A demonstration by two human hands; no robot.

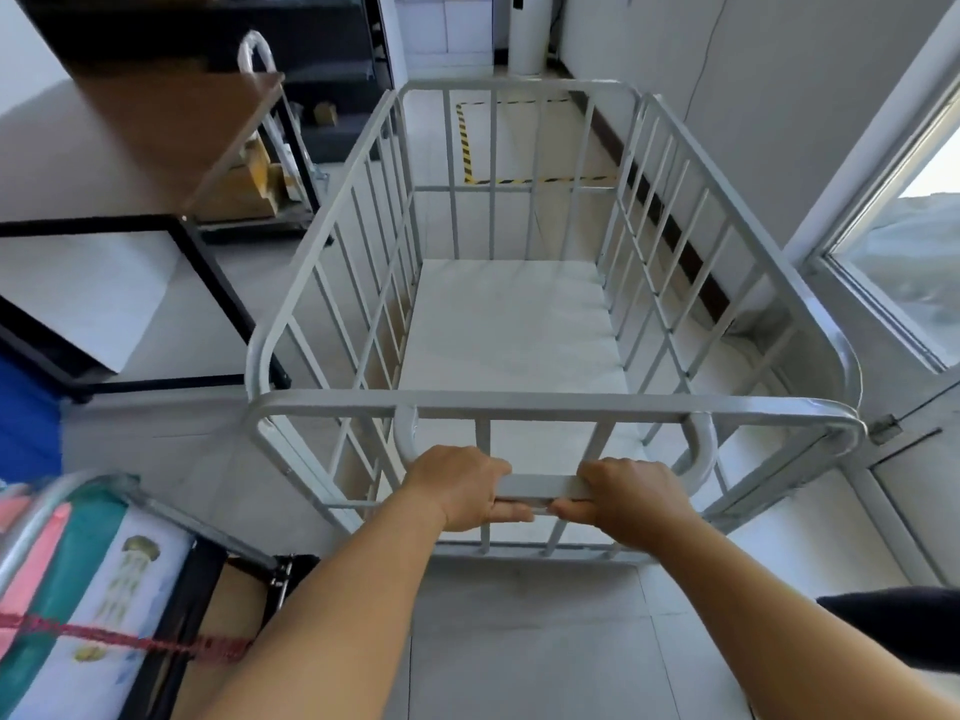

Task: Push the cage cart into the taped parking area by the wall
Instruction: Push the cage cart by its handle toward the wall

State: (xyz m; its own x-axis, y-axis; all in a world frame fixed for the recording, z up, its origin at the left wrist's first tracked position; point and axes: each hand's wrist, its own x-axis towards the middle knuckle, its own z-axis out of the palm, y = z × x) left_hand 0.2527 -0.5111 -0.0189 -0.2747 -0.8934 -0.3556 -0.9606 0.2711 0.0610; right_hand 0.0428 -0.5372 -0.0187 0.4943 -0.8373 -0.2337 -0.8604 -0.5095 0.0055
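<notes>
Head view: the pale grey tubular-steel cage cart (pixel 519 324) stands on the light tiled floor (pixel 524 631), directly ahead of the person; its four sides are vertical bars under a rounded top rail, its deck is a flat white panel, and the interior is empty; a U-shaped push handle (pixel 540 485) projects from the near end below the top rail. The left hand (pixel 462 485) grips the handle's left half, fingers curled under the bar and thumb over it; the right hand (pixel 634 498) grips the right half in the same manner, fingers clamped round the bar; the two hands are near each other, a short bare length of bar between them. The yellow-and-black striped floor tape (pixel 465 142) outlines a rectangle beyond the cart's far end, seen through the far bars, beside the white wall (pixel 727 96) with its dark skirting; the cart's right side runs near that wall. A black-framed table with a brown top (pixel 171 127) stands to the left of the cart; a window frame (pixel 883 252) lies to the right.
</notes>
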